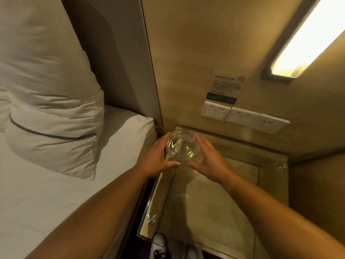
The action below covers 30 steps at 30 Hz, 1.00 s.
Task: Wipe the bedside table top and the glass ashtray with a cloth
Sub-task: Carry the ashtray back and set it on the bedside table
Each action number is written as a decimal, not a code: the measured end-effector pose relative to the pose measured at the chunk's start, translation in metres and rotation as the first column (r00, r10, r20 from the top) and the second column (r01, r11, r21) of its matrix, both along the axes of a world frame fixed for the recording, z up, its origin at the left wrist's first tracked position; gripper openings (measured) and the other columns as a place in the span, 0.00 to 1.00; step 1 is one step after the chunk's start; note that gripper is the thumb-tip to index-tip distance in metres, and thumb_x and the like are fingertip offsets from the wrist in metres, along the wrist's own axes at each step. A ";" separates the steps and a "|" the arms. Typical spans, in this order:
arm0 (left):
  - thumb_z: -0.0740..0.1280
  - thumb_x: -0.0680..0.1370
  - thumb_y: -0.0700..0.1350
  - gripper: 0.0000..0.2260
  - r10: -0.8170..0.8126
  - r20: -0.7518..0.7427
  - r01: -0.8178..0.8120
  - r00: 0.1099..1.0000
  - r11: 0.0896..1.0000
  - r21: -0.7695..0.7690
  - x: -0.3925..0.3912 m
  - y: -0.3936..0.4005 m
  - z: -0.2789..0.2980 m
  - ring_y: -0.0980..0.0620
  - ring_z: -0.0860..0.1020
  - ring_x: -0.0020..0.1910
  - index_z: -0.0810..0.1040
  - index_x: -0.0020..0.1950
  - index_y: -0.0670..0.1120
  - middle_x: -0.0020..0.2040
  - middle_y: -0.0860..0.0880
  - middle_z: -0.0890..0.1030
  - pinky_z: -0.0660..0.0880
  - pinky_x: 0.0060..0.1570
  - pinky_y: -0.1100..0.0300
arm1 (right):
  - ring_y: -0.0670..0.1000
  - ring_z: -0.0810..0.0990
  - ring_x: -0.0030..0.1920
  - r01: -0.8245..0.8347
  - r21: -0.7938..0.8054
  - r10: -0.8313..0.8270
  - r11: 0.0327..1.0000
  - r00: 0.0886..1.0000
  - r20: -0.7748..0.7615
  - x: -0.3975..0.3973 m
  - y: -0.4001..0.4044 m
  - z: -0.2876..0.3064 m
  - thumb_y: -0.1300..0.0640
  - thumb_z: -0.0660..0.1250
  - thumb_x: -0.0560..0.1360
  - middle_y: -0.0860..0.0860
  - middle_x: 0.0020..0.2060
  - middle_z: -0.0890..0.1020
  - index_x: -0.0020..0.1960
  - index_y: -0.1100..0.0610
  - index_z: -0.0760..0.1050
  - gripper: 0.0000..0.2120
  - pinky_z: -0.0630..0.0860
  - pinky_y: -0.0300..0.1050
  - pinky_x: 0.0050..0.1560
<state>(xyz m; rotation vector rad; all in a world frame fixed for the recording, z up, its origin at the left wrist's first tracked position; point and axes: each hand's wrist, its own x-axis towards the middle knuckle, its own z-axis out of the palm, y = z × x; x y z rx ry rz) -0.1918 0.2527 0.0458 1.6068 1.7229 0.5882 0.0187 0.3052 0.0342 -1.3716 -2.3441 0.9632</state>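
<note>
A round clear glass ashtray (182, 146) is at the far left corner of the bedside table (244, 156), which has a glossy top. My left hand (155, 158) cups the ashtray's left side, thumb along its near edge. My right hand (210, 159) cups its right side, thumb meeting the near edge too. I cannot tell whether the ashtray rests on the top or is lifted slightly. A pale cloth (201, 208) lies spread over the near part of the table top and hangs past its front edge.
A bed with a white sheet (56, 193) and a pillow (48, 113) adjoins the table on the left. Wall switches (216, 111) and a socket (268, 123) sit just behind the table, under a notice (229, 82). A lit wall lamp (306, 36) is upper right. A shoe (160, 245) shows below.
</note>
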 end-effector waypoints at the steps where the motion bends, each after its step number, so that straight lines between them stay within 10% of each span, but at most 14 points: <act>1: 0.78 0.66 0.55 0.46 -0.014 -0.004 0.014 1.000 1.000 -0.003 -0.004 0.010 -0.014 0.60 0.64 0.68 0.54 0.76 0.56 0.73 0.53 0.66 0.65 0.61 0.64 | 0.43 0.56 0.73 0.003 0.006 -0.003 1.000 1.000 -0.008 -0.003 0.009 -0.015 0.47 0.76 0.67 0.49 0.77 0.57 0.78 0.49 0.49 0.48 0.55 0.36 0.67; 4: 0.78 0.65 0.56 0.46 -0.052 -0.004 0.052 0.999 0.999 -0.008 -0.015 0.038 -0.054 0.54 0.69 0.68 0.56 0.76 0.55 0.71 0.52 0.69 0.70 0.65 0.52 | 0.40 0.55 0.71 0.015 -0.022 -0.015 1.000 1.000 -0.025 -0.012 0.034 -0.059 0.47 0.76 0.66 0.49 0.76 0.58 0.77 0.49 0.49 0.49 0.54 0.34 0.67; 18: 0.78 0.65 0.55 0.40 -0.073 0.067 0.069 0.995 0.996 0.060 -0.030 0.097 -0.151 0.66 0.71 0.58 0.60 0.71 0.61 0.61 0.64 0.72 0.69 0.53 0.71 | 0.53 0.58 0.75 0.039 -0.037 -0.039 0.999 0.999 -0.004 -0.025 0.085 -0.154 0.50 0.77 0.67 0.54 0.76 0.59 0.77 0.55 0.53 0.48 0.62 0.53 0.72; 30: 0.77 0.65 0.58 0.44 -0.066 0.018 0.065 0.998 0.997 0.044 -0.031 0.100 -0.160 0.53 0.71 0.65 0.56 0.74 0.58 0.68 0.52 0.72 0.72 0.61 0.53 | 0.51 0.58 0.75 0.020 -0.021 -0.020 1.000 1.000 0.009 -0.027 0.090 -0.152 0.49 0.76 0.68 0.53 0.76 0.58 0.77 0.56 0.52 0.48 0.58 0.42 0.72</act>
